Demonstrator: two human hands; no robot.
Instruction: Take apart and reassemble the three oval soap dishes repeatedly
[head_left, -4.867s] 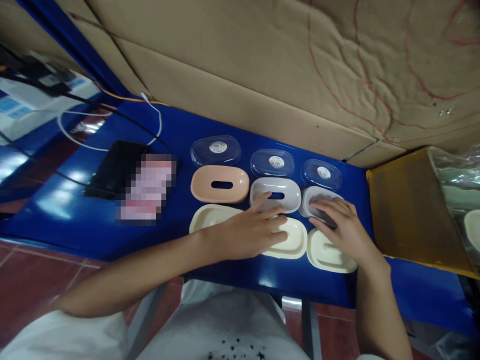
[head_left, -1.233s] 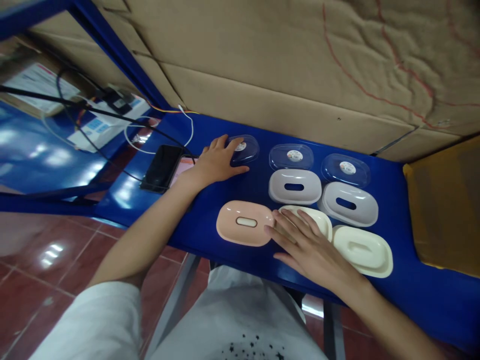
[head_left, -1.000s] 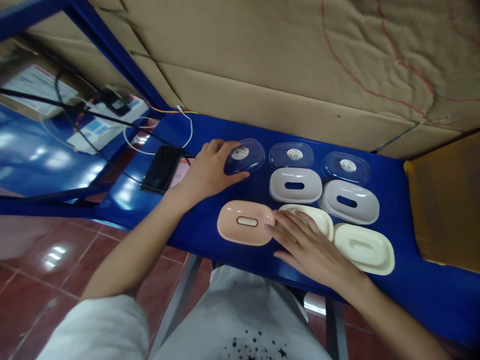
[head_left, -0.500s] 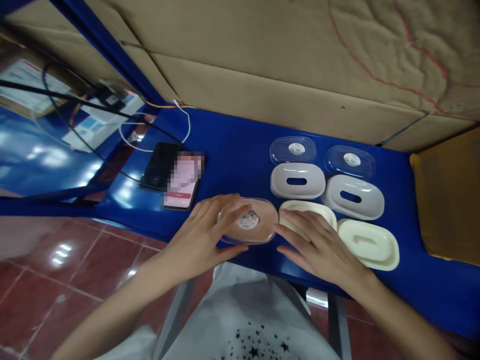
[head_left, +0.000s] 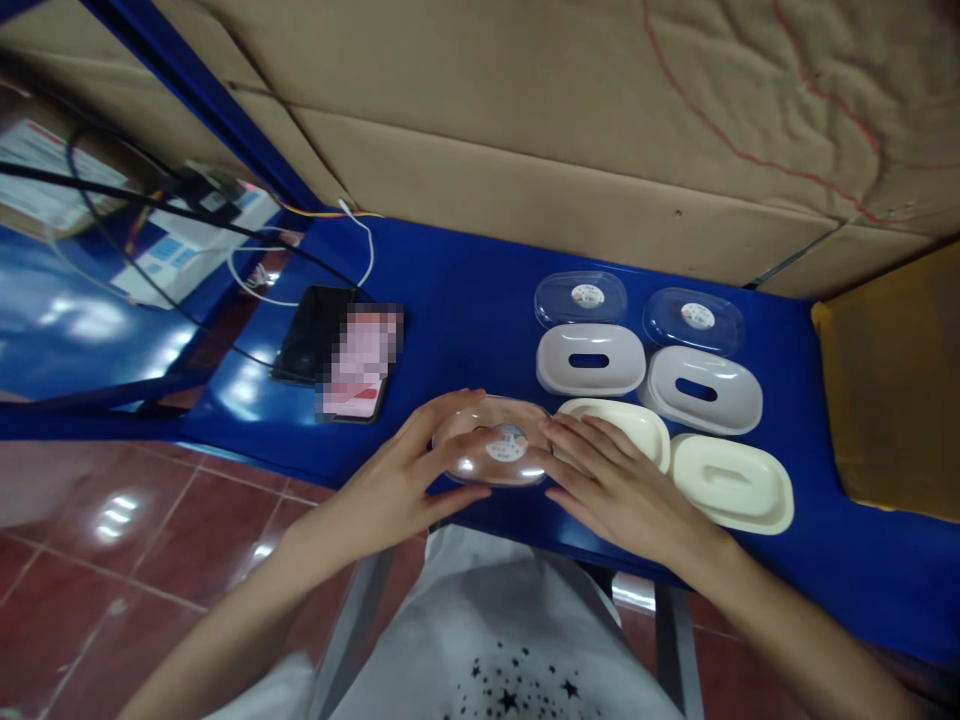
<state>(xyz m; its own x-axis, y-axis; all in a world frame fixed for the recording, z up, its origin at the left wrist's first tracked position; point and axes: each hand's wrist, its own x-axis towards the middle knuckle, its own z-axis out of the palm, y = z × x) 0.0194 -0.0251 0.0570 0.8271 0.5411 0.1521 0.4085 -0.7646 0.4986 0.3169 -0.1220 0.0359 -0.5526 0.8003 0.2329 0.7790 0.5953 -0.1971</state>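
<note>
A pink-brown oval soap box [head_left: 480, 415] with a clear lid and a round label sits at the table's front edge. My left hand [head_left: 427, 450] is curved around its left end, thumb at the near side and a finger across the lid. At the right end, the fingertips of my right hand [head_left: 600, 470] press against the lid's rim. Partly behind the right hand lies a cream oval tray [head_left: 645, 425]. Another cream piece [head_left: 731, 482] lies to its right.
Two white slotted trays [head_left: 592, 375] [head_left: 705, 400] and two clear lids [head_left: 562, 300] [head_left: 675, 310] lie farther back. Phones [head_left: 307, 330] with cables are at left. A cardboard sheet [head_left: 487, 180] stands behind; a yellow-brown box [head_left: 892, 400] is at right.
The lid's label has shifted slightly right, and a bright reflection now shows along its near side. My right fingertips have moved a little left onto the box's end.
</note>
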